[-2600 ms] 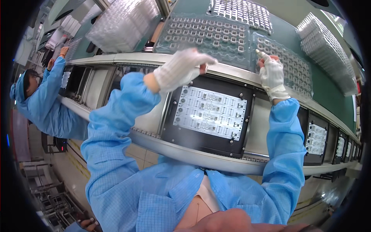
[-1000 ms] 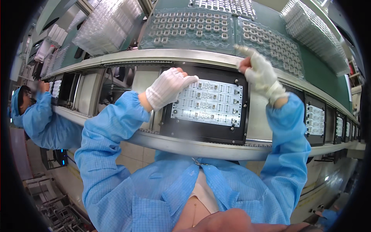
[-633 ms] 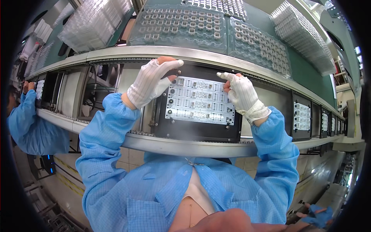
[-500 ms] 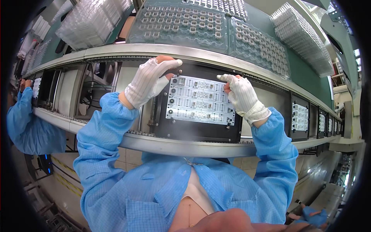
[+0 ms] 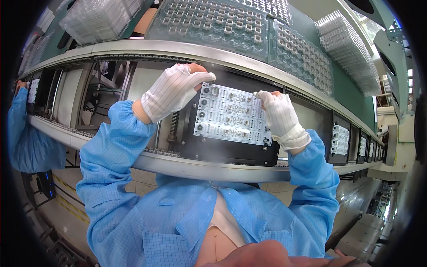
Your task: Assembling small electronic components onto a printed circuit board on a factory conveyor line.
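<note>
A white circuit board panel (image 5: 232, 116), with rows of small parts and round black spots down its left side, lies in a black carrier (image 5: 213, 153) on the conveyor in front of me. My left hand (image 5: 175, 91), in a striped white glove with bare fingertips showing, hovers at the panel's upper left corner. Its index finger and thumb are apart, and no held thing shows between them. At the upper right edge, my gloved right hand (image 5: 281, 115) points its index finger over the board. The thumb is partly hidden, and whether it touches the board is unclear.
Clear trays (image 5: 213, 26) of small square metal parts lie beyond the conveyor rail (image 5: 133, 46). Stacked clear trays stand at far left (image 5: 95, 20) and far right (image 5: 347, 51). More carriers with boards (image 5: 340, 139) line the conveyor to the right. A co-worker's blue sleeve (image 5: 22, 111) is at left.
The view has shifted slightly. Both hands stay at the board's upper corners, with my left fingertips a little closer to its corner and my right index finger slightly lower.
</note>
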Motion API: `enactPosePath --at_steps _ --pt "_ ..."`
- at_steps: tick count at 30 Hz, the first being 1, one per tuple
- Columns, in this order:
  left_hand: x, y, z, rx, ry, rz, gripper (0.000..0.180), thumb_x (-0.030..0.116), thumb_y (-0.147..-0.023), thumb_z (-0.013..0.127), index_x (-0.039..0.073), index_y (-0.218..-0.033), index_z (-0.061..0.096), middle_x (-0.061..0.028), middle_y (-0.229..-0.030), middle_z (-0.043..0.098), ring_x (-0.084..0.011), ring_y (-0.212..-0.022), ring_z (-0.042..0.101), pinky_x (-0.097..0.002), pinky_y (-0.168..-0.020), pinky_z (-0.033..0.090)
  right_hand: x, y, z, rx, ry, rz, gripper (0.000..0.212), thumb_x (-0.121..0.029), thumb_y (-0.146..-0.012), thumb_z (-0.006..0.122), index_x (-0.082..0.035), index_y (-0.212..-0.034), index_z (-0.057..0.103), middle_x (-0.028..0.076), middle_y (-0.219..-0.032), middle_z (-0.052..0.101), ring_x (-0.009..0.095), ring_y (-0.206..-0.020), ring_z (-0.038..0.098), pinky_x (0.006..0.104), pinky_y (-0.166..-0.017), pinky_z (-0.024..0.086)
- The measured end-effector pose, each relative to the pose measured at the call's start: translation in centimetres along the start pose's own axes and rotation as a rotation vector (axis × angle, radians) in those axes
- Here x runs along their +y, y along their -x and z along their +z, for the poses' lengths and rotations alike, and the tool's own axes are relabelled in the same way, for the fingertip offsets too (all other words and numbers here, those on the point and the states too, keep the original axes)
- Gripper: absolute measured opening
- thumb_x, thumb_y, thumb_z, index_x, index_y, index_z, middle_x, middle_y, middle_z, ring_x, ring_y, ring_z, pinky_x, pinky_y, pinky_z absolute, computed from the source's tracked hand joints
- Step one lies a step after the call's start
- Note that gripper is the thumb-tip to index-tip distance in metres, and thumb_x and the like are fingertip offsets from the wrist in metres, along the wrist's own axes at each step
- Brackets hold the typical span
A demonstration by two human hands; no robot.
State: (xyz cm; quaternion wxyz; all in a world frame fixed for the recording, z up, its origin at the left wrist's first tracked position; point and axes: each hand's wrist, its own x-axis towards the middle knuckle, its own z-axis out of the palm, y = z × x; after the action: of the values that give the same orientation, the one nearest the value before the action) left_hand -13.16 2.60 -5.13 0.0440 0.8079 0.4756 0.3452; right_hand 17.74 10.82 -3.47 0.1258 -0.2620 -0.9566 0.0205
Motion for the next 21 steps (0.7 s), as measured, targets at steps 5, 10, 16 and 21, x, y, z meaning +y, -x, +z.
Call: enactPosePath --at_steps 5,10,16,21 --pt "0.0 0.1 0.0 -0.025 -0.038 0.032 0.039 0.001 -0.082 0.067 0.009 -0.120 0.062 -0.0108 -0.108 0.066 -0.0294 -0.096 0.063 -0.0384 -0.083 0.052 0.0 0.3 0.1 0.051 -0.041 0.034 0.035 0.004 -0.076 0.059 -0.007 -0.109 0.059 0.007 -0.082 0.063 0.027 -0.086 0.062 0.0377 -0.080 0.045" --pt "-0.4 0.5 0.1 -0.021 -0.056 0.057 0.038 0.002 -0.083 0.067 0.009 -0.119 0.062 -0.0110 -0.109 0.066 -0.0294 -0.097 0.063 -0.0386 -0.083 0.052 0.2 0.6 -0.1 0.080 -0.132 0.040 0.039 0.007 -0.074 0.060 -0.006 -0.110 0.060 0.007 -0.082 0.062 0.027 -0.080 0.062 0.0373 -0.076 0.047" --pt "-0.3 0.5 -0.1 0.000 -0.043 0.055 0.039 -0.001 -0.081 0.066 0.009 -0.118 0.064 -0.0111 -0.108 0.067 -0.0304 -0.097 0.063 -0.0392 -0.084 0.052 0.9 0.1 -0.2 0.023 -0.262 0.161 0.044 0.008 -0.072 0.059 -0.007 -0.113 0.058 0.006 -0.078 0.061 0.026 -0.081 0.060 0.0383 -0.078 0.045" --pt "-0.2 0.6 -0.1 0.030 -0.040 0.065 0.038 -0.001 -0.080 0.066 0.010 -0.117 0.065 -0.0106 -0.107 0.067 -0.0302 -0.095 0.063 -0.0398 -0.083 0.052 1.1 -0.2 -0.5 -0.036 -0.196 0.096 0.050 0.010 -0.070 0.055 -0.006 -0.117 0.059 0.008 -0.080 0.063 0.027 -0.077 0.062 0.0381 -0.075 0.047"
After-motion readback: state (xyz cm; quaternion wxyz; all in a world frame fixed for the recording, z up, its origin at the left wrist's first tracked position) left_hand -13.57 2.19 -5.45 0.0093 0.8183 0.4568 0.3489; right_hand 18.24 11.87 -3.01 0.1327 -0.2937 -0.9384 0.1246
